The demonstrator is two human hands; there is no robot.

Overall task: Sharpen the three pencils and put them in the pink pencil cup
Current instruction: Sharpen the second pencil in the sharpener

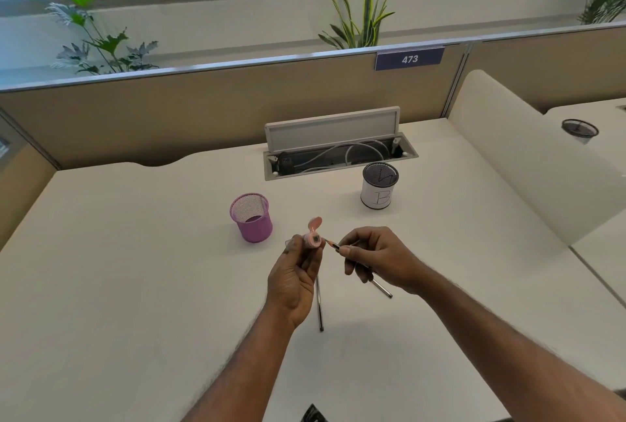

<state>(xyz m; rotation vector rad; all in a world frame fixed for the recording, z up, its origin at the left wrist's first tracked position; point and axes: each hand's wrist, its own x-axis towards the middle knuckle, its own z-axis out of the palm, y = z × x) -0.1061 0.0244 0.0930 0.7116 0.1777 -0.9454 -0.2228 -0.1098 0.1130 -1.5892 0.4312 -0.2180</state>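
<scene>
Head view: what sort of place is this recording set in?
Most likely an open-plan office workstation: a white desk fenced by a tan partition carrying a number plate reading 473, with an open cable tray set into the desktop.

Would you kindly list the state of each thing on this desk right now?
Sharpener: held in left hand, lid flipped open.
Pencil: held in right hand, tip at the sharpener.
Two other pencils: lying on desk.
Pink cup: upright, no pencils.
White cup: upright.
Cable hatch: open.
</scene>
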